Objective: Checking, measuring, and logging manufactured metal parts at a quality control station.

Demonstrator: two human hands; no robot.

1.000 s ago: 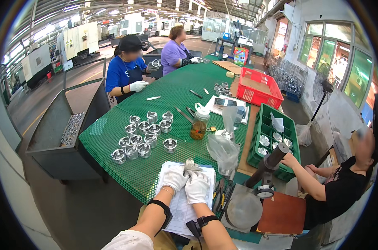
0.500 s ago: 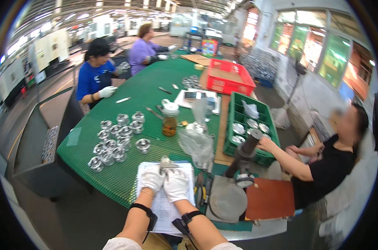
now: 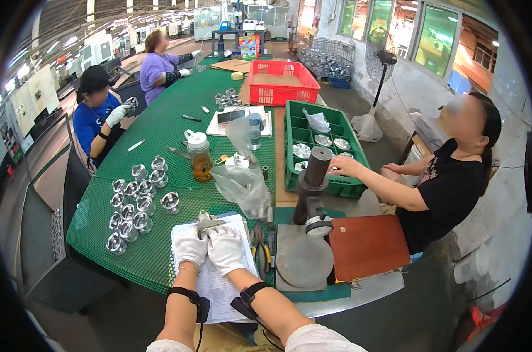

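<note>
My left hand (image 3: 191, 247) and my right hand (image 3: 225, 250), both in white gloves, meet over printed paper sheets (image 3: 219, 296). Their fingers are closed around a flat, pointed grey metal tool (image 3: 211, 224). Just beyond it, a small shiny metal part (image 3: 203, 215) shows at the fingertips; the gloves hide how each is gripped. Left of the sheets, a group of shiny machined metal parts (image 3: 143, 222) stands on the green mesh mat (image 3: 90, 226), with a single metal part (image 3: 171, 203) set apart.
Pliers (image 3: 261, 249) and a dial gauge stand (image 3: 311, 185) are at my right. Beyond are a plastic bag (image 3: 242, 188), a lidded jar (image 3: 199, 155), a green divided crate (image 3: 330, 186) and a red crate (image 3: 283, 88). A co-worker (image 3: 447, 176) reaches to the green crate; two others sit far left.
The view has swung to the right. My hands stay together over the sheets, the tool now at a steeper tilt. The blue-shirted co-worker has raised a metal part in gloved hands.
</note>
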